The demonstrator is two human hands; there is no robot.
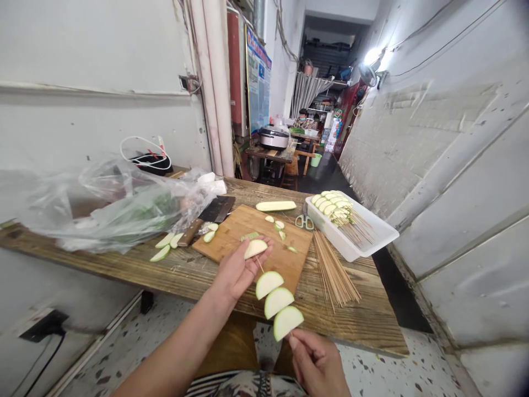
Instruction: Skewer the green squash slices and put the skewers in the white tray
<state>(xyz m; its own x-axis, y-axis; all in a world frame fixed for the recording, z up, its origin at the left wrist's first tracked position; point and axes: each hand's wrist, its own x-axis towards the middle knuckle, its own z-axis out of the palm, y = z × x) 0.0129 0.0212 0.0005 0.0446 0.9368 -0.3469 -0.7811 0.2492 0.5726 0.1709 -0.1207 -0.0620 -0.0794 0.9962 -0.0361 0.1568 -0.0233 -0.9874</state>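
My right hand pinches the lower end of a thin wooden skewer. Three pale half-moon zucchini slices with green rims are threaded along it, spaced a little apart. At the skewer's upper end my left hand holds one more zucchini slice between thumb and fingers; the tip meets this slice, but how deep it goes is hidden. Beneath and beyond the left hand lies a wooden cutting board with small offcuts. A peeled whole zucchini rests at the board's far edge.
To the right, loose skewers lie fanned beside a white tray of filled zucchini skewers. Scissors sit between board and tray. A cleaver and a clear plastic bag are at left. A person sits far back.
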